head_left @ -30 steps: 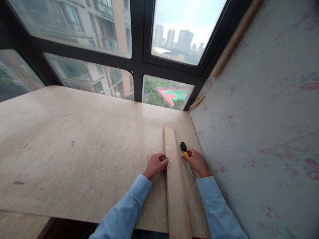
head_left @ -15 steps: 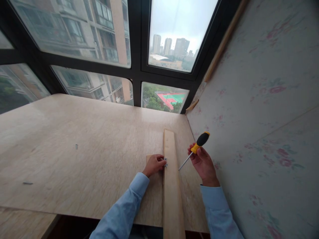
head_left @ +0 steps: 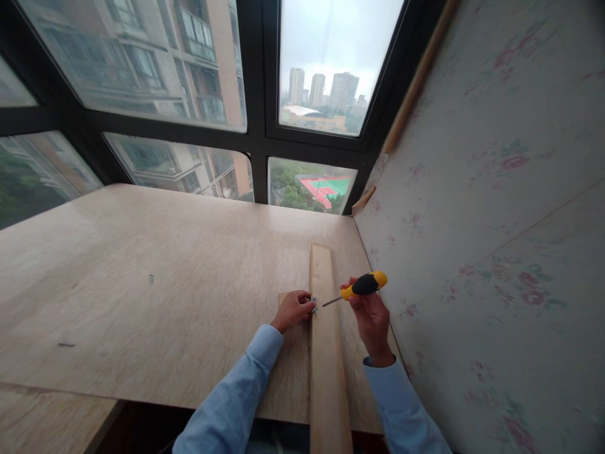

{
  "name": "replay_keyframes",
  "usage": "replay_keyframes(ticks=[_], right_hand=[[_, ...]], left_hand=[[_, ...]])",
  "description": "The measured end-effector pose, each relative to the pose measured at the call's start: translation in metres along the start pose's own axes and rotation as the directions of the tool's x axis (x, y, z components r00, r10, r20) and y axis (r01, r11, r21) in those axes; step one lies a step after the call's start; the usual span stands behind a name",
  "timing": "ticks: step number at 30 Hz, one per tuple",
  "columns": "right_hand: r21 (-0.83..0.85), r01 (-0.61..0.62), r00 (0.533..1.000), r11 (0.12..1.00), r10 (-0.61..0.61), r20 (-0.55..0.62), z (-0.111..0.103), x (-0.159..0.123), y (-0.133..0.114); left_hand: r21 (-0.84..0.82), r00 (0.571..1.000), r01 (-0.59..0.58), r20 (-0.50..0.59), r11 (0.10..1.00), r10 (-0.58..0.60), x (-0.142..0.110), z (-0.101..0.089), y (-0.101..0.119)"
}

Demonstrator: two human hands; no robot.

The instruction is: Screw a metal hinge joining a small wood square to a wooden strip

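A long wooden board lies lengthwise in front of me, its near end past the counter's edge. At its left side my left hand pinches a small shiny metal piece against the board; its exact kind is too small to tell. My right hand grips a screwdriver by its yellow and black handle. The shaft points left and slightly down over the board, its tip a short way right of the metal piece. Part of a second wooden piece shows beside my left hand.
The marble-patterned counter runs back to dark-framed windows. Two small metal items, one at mid-left and one farther left, lie on it. A flower-papered wall rises close on the right.
My right hand has moved left with the screwdriver, which now lies flatter, its tip nearer the metal piece. My left hand has stayed at the board's edge. The view has shifted slightly.
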State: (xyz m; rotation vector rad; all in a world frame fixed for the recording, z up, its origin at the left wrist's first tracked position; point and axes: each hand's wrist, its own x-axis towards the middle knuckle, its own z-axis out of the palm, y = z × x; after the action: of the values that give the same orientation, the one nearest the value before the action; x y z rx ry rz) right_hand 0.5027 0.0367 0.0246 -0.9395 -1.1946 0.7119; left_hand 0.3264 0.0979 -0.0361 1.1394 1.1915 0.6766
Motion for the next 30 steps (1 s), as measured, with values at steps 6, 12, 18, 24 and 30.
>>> replay_keyframes(ticks=[6,12,18,24,30], right_hand=[[0.120,-0.009,1.000,0.993,0.012,-0.021,0.008,0.000,0.024],[0.103,-0.045,0.999,0.994,0.043,0.022,0.011,-0.002,0.023],[0.108,-0.070,0.997,0.992,0.068,0.022,0.007,-0.008,0.026],[0.125,-0.065,0.997,0.990,0.069,-0.029,0.008,-0.009,0.026],[0.089,-0.079,0.996,0.993,0.082,-0.037,0.008,-0.008,0.025]], left_hand=[[0.006,1.000,-0.013,0.005,1.000,0.013,0.001,0.001,-0.003],[0.002,1.000,-0.014,-0.007,1.000,0.014,0.002,0.002,-0.004],[0.013,1.000,0.001,-0.025,1.000,-0.001,0.000,0.003,-0.004],[0.038,0.999,-0.011,-0.031,0.999,0.012,-0.001,0.004,-0.003],[0.028,0.999,0.000,-0.041,1.000,0.001,-0.001,0.005,-0.002]])
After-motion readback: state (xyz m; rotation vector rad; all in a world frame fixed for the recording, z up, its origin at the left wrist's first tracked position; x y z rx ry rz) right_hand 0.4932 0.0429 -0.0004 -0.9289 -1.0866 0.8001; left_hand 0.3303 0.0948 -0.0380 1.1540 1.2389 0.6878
